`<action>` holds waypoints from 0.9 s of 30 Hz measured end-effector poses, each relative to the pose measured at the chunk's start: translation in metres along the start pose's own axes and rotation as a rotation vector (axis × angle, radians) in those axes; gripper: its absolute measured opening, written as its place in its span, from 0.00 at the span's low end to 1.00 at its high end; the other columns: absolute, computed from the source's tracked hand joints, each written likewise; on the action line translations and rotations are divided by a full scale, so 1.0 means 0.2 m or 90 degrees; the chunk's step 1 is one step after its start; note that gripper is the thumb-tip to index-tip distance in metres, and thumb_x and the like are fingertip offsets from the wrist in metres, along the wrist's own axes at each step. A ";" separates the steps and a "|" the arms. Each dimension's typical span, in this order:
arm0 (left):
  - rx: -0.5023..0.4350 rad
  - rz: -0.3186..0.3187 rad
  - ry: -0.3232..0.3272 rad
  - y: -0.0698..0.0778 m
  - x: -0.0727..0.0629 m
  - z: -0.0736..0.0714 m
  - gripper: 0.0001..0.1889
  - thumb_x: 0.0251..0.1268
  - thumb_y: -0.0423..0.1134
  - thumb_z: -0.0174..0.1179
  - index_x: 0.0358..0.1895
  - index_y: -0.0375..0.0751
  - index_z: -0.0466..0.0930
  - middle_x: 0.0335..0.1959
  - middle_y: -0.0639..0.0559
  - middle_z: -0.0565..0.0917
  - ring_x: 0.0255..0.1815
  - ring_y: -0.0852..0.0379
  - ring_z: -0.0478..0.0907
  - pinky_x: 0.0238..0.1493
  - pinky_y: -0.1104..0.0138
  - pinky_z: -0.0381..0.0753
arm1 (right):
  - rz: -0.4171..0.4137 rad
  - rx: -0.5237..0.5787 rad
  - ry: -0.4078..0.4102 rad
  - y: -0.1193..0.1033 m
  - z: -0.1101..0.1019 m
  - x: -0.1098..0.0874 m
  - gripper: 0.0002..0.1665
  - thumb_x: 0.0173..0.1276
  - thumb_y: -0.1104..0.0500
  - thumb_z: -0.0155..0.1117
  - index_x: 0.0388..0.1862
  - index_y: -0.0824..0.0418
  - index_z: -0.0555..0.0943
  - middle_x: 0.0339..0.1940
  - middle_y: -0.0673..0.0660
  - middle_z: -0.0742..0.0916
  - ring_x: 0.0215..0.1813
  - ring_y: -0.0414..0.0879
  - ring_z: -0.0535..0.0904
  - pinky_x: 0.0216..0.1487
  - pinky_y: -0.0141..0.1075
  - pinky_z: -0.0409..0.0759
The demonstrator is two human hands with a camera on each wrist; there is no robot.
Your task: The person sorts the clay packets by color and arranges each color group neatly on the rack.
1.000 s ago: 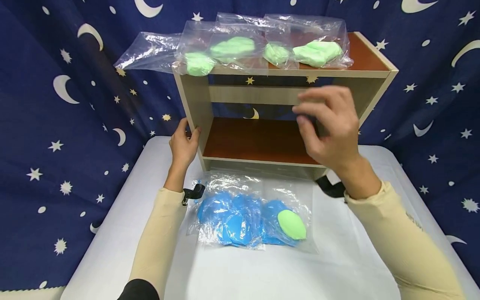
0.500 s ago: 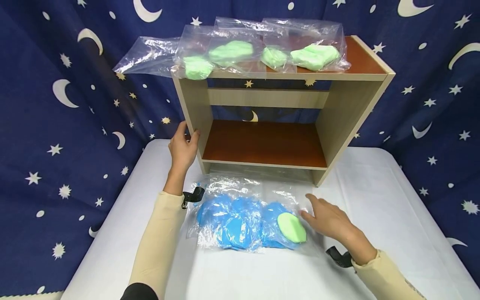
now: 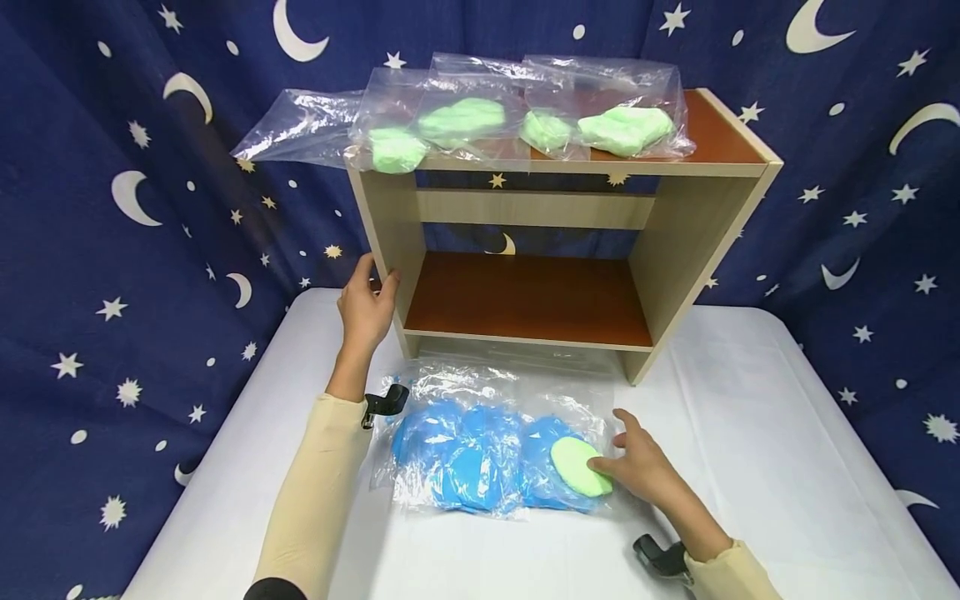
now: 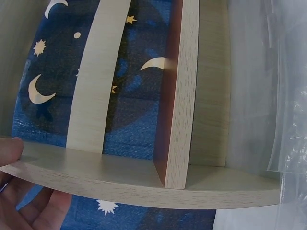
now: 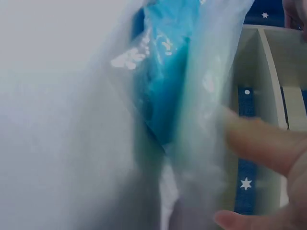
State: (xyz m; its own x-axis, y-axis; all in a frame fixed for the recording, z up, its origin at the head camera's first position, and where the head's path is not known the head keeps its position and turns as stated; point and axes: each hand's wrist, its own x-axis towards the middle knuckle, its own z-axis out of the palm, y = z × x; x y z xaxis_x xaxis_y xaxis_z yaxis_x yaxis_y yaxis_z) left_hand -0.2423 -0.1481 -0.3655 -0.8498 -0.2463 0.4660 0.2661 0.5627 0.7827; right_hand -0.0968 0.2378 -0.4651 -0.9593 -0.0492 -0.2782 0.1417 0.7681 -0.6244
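Observation:
My left hand [image 3: 365, 307] grips the left side panel of a small wooden shelf [image 3: 697, 225]; in the left wrist view its thumb [image 4: 9, 151] lies on the inner face and its fingers [image 4: 50, 206] are behind the panel. My right hand [image 3: 645, 462] is over the right end of the bags on the table, fingers spread, its thumb overlapping the edge of a flat light-green lump [image 3: 574, 463] in a clear bag. Under and left of it lie clear bags with blue lumps [image 3: 465, 471]. The right wrist view shows blurred plastic [image 5: 206, 96] close to the thumb and finger.
Clear bags with pale green lumps [image 3: 626, 129] lie along the shelf's top, one hanging past its left end. The shelf stands on a white-covered table [image 3: 750, 433], right behind the blue bags. A dark blue curtain [image 3: 225, 208] with moons and stars surrounds the table.
My right hand has come down from in front of the shelf to the bags, then moved slightly left so its thumb meets the green lump. My left hand keeps its grip on the panel.

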 end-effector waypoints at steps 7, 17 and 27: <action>-0.006 -0.004 0.002 0.00 0.00 -0.01 0.20 0.70 0.42 0.58 0.63 0.42 0.75 0.60 0.39 0.83 0.52 0.38 0.85 0.65 0.42 0.64 | 0.055 0.080 0.024 0.03 -0.01 -0.01 0.51 0.62 0.54 0.70 0.72 0.67 0.49 0.54 0.75 0.80 0.49 0.62 0.80 0.41 0.45 0.77; -0.014 -0.004 -0.004 0.00 -0.01 0.00 0.20 0.70 0.42 0.58 0.63 0.42 0.75 0.59 0.39 0.83 0.52 0.38 0.85 0.65 0.42 0.64 | -0.001 0.049 -0.028 0.03 0.01 -0.06 0.47 0.58 0.47 0.75 0.67 0.58 0.58 0.48 0.63 0.81 0.40 0.49 0.77 0.35 0.39 0.73; -0.011 -0.003 0.003 -0.01 -0.01 0.00 0.20 0.70 0.41 0.58 0.63 0.43 0.75 0.59 0.40 0.83 0.51 0.39 0.86 0.64 0.43 0.65 | -0.079 0.014 0.000 0.02 -0.04 -0.06 0.26 0.60 0.54 0.73 0.54 0.57 0.74 0.57 0.66 0.83 0.60 0.66 0.77 0.51 0.58 0.77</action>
State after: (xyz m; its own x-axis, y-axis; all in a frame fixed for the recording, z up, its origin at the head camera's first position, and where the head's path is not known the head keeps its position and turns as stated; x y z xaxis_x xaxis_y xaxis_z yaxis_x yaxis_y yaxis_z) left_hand -0.2416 -0.1487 -0.3671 -0.8489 -0.2522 0.4646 0.2707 0.5476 0.7918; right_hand -0.0857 0.2459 -0.4582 -0.9697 -0.1429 -0.1982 0.0275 0.7422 -0.6696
